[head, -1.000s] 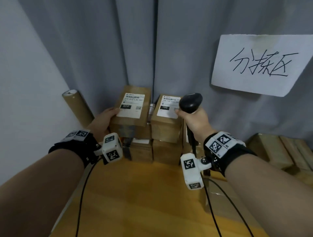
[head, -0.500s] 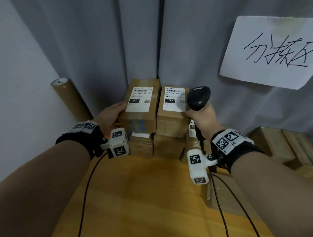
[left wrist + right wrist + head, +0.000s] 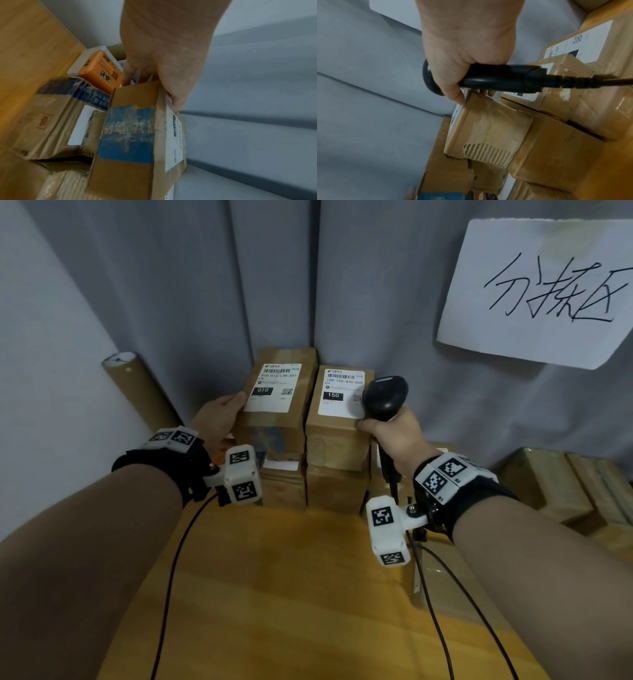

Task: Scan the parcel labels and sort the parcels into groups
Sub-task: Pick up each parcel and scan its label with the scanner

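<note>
Two brown cardboard parcels top the stacks against the grey curtain. My left hand (image 3: 222,416) grips the left edge of the parcel labelled 010 (image 3: 274,426), thumb on its labelled top and fingers under its far side. In the left wrist view, the left hand (image 3: 163,60) clasps this parcel (image 3: 130,135) with blue tape on its end. My right hand (image 3: 397,436) grips a black corded barcode scanner (image 3: 385,398), its thumb touching the right front corner of the parcel labelled 150 (image 3: 337,440). The right wrist view shows the right hand (image 3: 465,44) round the scanner handle (image 3: 496,79) above that parcel (image 3: 488,128).
More parcels lie stacked below and at the right (image 3: 555,484). A cardboard tube (image 3: 137,385) leans in the left corner. A handwritten paper sign (image 3: 548,292) hangs on the curtain. An orange box (image 3: 102,71) lies behind the stack. The wooden table (image 3: 274,594) spreads in front, crossed by cables.
The gap between the two top parcels has closed; they now sit side by side. Both hands keep their holds, and the view has shifted slightly.
</note>
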### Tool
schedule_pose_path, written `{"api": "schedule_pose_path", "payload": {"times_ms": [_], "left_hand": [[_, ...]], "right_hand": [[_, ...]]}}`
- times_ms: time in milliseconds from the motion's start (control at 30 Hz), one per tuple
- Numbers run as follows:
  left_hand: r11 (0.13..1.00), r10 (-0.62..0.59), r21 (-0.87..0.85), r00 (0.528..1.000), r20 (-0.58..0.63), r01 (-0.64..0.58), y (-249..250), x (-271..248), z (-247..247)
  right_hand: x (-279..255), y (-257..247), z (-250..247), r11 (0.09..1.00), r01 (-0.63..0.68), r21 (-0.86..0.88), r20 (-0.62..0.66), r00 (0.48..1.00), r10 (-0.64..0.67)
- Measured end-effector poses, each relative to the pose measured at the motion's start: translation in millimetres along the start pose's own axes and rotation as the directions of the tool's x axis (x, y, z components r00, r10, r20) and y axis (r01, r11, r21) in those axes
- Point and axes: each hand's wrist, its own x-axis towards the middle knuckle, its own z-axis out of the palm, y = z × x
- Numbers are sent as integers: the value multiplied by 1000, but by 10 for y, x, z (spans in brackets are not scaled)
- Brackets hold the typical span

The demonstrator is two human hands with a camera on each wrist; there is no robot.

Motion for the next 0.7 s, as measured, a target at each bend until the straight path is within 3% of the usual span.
{"api": "schedule_pose_path", "payload": {"times_ms": [167, 467, 600, 700], "left_hand": [[1000, 5, 26, 999, -55, -3, 31, -49, -38], [988, 151, 70, 953, -262, -138, 285, -319, 88], [966, 252, 125, 927, -279, -225, 417, -561, 232], [963, 261, 142, 922, -287, -229, 455, -730, 354]], "right_hand": [[-17, -41, -30, 999, 37, 15, -56, 998, -36], [-178, -146, -314, 999, 48, -23, -98, 994, -50], [-314, -150, -552, 998, 62, -24, -97, 993, -64], [-435, -129, -775, 998, 55, -29, -70, 996, -57]]}}
